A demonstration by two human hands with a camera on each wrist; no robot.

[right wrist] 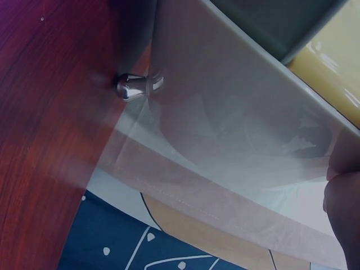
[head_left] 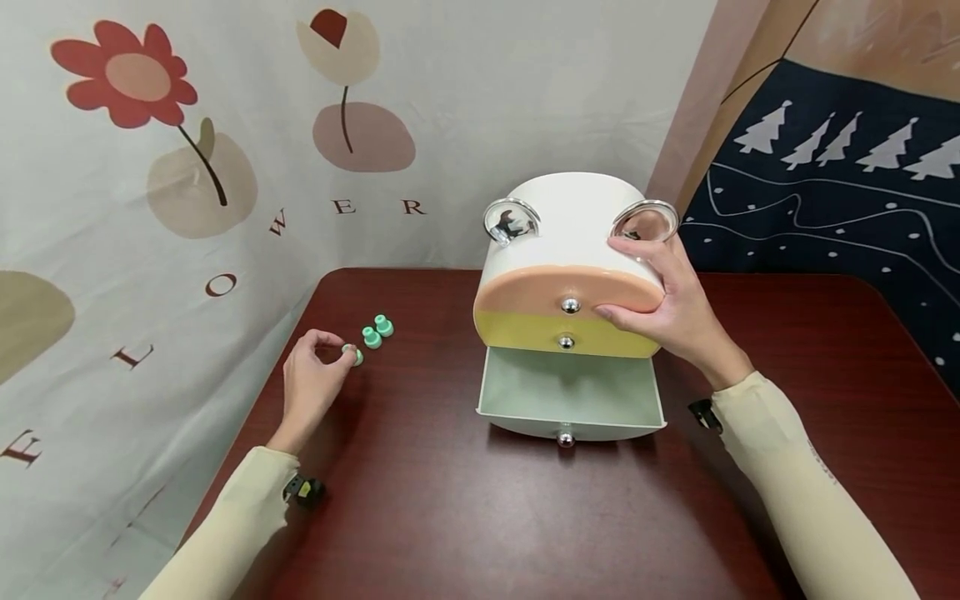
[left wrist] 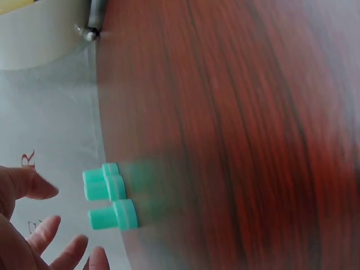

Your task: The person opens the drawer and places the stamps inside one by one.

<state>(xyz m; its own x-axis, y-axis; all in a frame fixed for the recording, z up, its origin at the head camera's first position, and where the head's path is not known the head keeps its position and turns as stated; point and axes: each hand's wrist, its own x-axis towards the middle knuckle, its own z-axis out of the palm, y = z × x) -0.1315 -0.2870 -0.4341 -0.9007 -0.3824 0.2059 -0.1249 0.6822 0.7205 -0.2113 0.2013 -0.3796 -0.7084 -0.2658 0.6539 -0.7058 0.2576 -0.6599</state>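
Three small mint-green stepped plugs stand at the table's left side; in the head view one plug (head_left: 358,357) is partly behind my left hand (head_left: 315,375), and the other two, a middle plug (head_left: 372,337) and a far plug (head_left: 384,326), stand just beyond. The left wrist view has my thumb and fingers (left wrist: 42,236) spread, with a gap to the nearest plug (left wrist: 112,216). My right hand (head_left: 678,308) grips the right side of a small drawer cabinet (head_left: 577,217), thumb on its front. Its green bottom drawer (head_left: 570,387) is pulled out; its inside shows bare.
Silver cup-like ears (head_left: 512,221) stick up from the cabinet's white top. Orange and yellow drawers (head_left: 525,327) above are closed, each with a silver knob. Around the dark red table (head_left: 450,508) hang a flower-print cloth (head_left: 450,83) and a navy tree-print cloth (head_left: 825,200).
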